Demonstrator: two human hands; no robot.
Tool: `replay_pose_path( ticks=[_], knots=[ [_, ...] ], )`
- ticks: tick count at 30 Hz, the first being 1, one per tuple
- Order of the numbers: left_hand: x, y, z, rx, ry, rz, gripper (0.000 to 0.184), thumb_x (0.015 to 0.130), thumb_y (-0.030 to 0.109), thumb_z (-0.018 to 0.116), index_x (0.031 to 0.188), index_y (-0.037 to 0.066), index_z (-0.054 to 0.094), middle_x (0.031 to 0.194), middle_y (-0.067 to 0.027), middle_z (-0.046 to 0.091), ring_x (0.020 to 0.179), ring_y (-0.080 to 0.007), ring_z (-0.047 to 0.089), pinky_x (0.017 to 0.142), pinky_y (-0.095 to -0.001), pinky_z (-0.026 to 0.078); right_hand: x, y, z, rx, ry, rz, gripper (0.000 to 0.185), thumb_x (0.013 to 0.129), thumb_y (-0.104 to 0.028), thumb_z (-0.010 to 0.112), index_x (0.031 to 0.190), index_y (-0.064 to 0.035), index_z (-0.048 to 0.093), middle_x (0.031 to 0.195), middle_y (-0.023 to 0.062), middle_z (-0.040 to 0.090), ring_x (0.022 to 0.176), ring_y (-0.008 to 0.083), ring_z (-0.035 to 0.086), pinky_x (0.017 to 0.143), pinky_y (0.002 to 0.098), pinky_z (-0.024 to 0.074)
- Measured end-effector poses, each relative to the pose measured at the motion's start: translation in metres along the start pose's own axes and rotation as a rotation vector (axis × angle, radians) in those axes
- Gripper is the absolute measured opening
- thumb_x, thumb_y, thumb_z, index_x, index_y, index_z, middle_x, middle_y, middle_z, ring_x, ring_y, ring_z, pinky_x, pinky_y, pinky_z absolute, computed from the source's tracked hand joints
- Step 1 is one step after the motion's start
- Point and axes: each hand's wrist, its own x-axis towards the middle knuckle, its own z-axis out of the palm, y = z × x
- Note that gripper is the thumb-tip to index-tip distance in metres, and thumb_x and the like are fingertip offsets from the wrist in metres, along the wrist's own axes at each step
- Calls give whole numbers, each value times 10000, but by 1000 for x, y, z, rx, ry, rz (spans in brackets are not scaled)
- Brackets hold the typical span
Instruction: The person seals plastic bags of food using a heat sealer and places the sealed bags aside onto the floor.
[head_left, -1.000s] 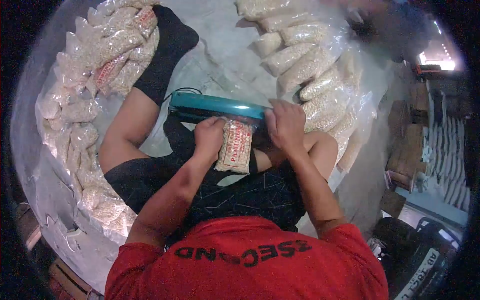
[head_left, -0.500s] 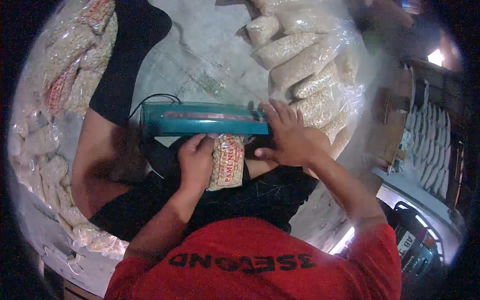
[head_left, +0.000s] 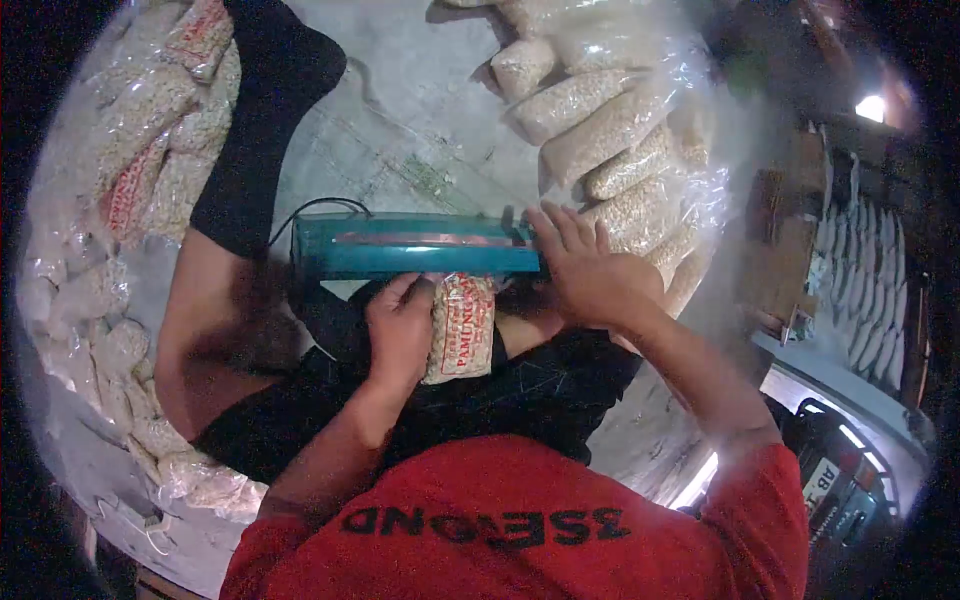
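Observation:
A teal impulse sealer (head_left: 418, 257) lies across in front of me, with a dark cord at its left end. Below its front edge hangs a clear plastic bag (head_left: 464, 335) of pale pieces with red print, its top end against the sealer. My left hand (head_left: 402, 325) pinches the upper left side of this bag, thumb close to the sealer. My right hand (head_left: 597, 275) is over the sealer's right end, fingers on top and the thumb hidden at its lower side.
Filled clear bags (head_left: 610, 120) lie in a row at upper right. More bags with red print (head_left: 150, 150) are heaped on the left. My bent leg in a black sock (head_left: 250, 150) borders the pale floor (head_left: 420, 110). A motorbike (head_left: 840, 490) stands at lower right.
My right thumb, earlier apart below the sealer, has closed in at its right end and is hidden. The sealer, bag and left hand appear shifted slightly right and down.

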Motion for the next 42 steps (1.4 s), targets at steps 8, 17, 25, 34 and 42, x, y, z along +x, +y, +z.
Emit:
replay_pose_path(
  ticks=[8,17,25,34,42],
  knots=[
    [-1,-2,6,-185,-13,22,198,962,122,634,1026,-42,724,926,-63,720,837,-152,638,807,-310,503,-5,1,31,-58,209,22,852,911,-181,641,1624,-221,176,1646,208,236,1506,450,252,1125,753,221],
    [-2,-8,5,-163,-46,83,151,928,145,643,945,13,716,841,-55,680,704,-154,584,651,-330,459,-14,-1,39,-134,427,-9,827,924,-163,607,1627,-179,171,1613,234,296,1463,450,338,1118,736,259],
    [4,-16,6,-183,-54,86,175,922,236,684,815,108,633,657,1,515,490,-117,421,416,-324,311,-62,-18,-19,-179,543,-115,642,895,-168,631,1504,-119,432,1477,163,519,1393,360,459,1112,640,343],
    [-5,-12,10,-127,-61,127,178,947,226,670,887,59,678,746,-32,637,601,-139,561,521,-337,433,-128,-77,55,260,1169,103,823,853,-229,756,1531,-32,334,1531,258,385,1406,438,406,1189,558,273],
    [-108,-3,20,423,-139,566,257,996,246,654,1015,8,748,913,-70,765,811,-133,677,801,-306,546,-131,-76,149,1278,504,-23,931,819,-133,857,1536,2,280,1453,178,490,1293,270,534,1135,411,400]
  ],
)
